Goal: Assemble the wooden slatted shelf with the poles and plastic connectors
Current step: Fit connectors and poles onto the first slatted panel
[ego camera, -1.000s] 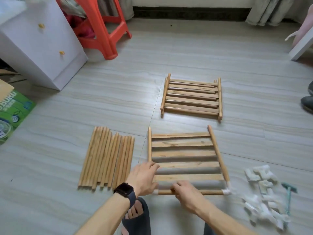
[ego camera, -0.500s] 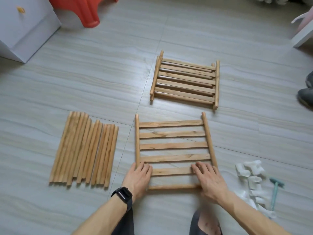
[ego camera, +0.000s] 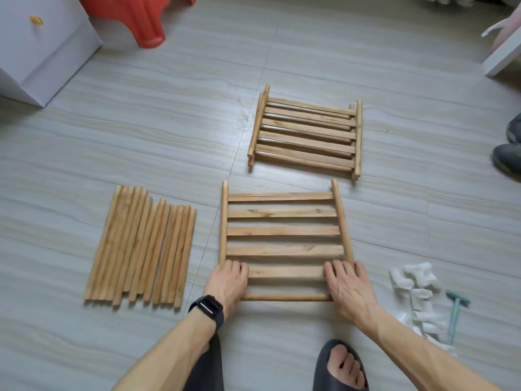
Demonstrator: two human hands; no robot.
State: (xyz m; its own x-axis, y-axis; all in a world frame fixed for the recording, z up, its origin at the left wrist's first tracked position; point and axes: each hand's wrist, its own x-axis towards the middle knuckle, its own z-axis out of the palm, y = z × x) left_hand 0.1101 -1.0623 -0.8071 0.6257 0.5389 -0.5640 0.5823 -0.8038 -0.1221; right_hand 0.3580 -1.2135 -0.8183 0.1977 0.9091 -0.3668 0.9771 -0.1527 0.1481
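Grey wood-grain floor (ego camera: 169, 136), and we're looking straight down at it. A white cabinet (ego camera: 42, 52) sits at 10 o'clock with its drawer front closed, so what's inside can't be seen; a red stool (ego camera: 135, 18) is right beside it.

Dead centre lies the panel (ego camera: 282, 231), flat on the floor, slats running across between two side rails. The left hand (ego camera: 227, 280) covers the near-left corner and the right hand (ego camera: 345, 283) the near-right one. Both have fingers (ego camera: 337, 270) stretched out flat, pressing on the nearest slat, nothing gripped. The near rail (ego camera: 284, 297) shows between the two palms.

From the panel, a stack (ego camera: 307, 134) of more slatted panels lies at 12 o'clock, just apart from it. Loose poles (ego camera: 141, 249) lie side by side at 9 o'clock. White connectors (ego camera: 417, 280) are heaped at 4 o'clock, with a teal tool (ego camera: 455, 311) just beyond them. A watch (ego camera: 208, 306) is on the left wrist and a dark slipper (ego camera: 338, 365) sits at 6 o'clock.
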